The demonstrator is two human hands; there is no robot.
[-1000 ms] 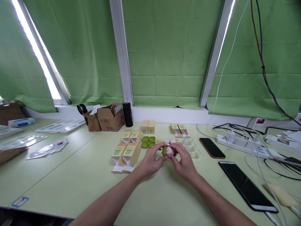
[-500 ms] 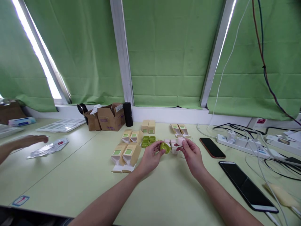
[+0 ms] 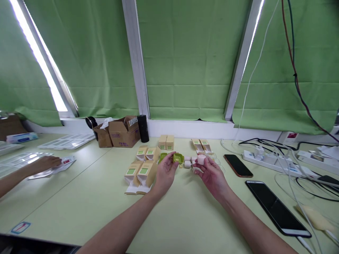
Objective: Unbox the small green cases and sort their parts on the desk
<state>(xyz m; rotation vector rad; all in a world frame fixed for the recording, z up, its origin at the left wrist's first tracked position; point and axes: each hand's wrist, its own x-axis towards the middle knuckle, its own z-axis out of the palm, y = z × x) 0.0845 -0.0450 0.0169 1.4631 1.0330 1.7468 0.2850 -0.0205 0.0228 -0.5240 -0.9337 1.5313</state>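
Observation:
Pinched in the fingertips of my left hand (image 3: 163, 173) is a small green square cup (image 3: 181, 160), its hollow side showing. My right hand (image 3: 213, 176) grips a small pale rounded block (image 3: 201, 159) between thumb and fingers. Similar white blocks (image 3: 187, 164) sit on the table between the two hands. Behind my left fingers, more green cups (image 3: 162, 156) are partly hidden. Opened beige cartons (image 3: 146, 173) with green labels stand just left of my left hand.
Closed beige cartons (image 3: 166, 141) and open ones (image 3: 202, 145) stand farther back. Two phones (image 3: 238, 165) and a power strip with tangled cables (image 3: 272, 162) lie right. At left, a co-worker's hand (image 3: 46, 164) rests on flat packets (image 3: 59, 167). A cardboard box (image 3: 124, 134) stands behind.
My left hand has shifted left with the green cup, which now faces up more, near the other cups. My right hand moved slightly left. The co-worker's hand has come down onto the packets.

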